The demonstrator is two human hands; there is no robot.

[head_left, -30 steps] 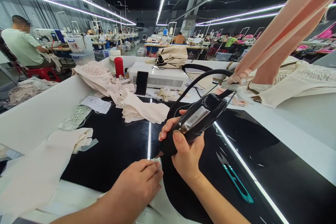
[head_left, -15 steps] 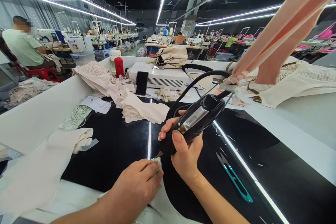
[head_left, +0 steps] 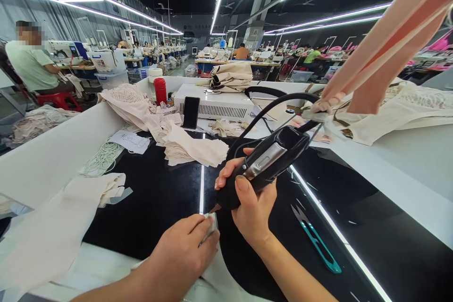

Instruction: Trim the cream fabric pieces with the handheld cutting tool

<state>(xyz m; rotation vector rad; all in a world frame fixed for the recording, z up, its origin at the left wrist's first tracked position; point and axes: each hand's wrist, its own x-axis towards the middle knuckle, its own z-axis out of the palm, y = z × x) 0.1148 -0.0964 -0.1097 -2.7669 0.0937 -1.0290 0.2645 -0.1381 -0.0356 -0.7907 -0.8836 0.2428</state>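
Observation:
My right hand point(head_left: 249, 203) grips a black corded hand tool point(head_left: 264, 163) with a metal plate on its side, its tip pointing down at the black glossy table point(head_left: 159, 198). My left hand point(head_left: 184, 252) pinches the edge of a pale fabric piece point(head_left: 215, 276) right under the tool's tip. The tool's thick black cable point(head_left: 269, 106) loops up and back toward the white unit.
Teal thread snips point(head_left: 316, 240) lie to the right of my hands. Cream fabric piles point(head_left: 191, 148), a phone point(head_left: 191, 112), a red bottle point(head_left: 160, 89) and a white unit point(head_left: 219, 101) stand behind. More cloth point(head_left: 53, 226) lies left. Pink straps point(head_left: 385, 42) hang at upper right. A seated person point(head_left: 31, 63) works far left.
The left hand has pulled slightly back toward me and lifted the fabric edge a little. The tool has barely shifted.

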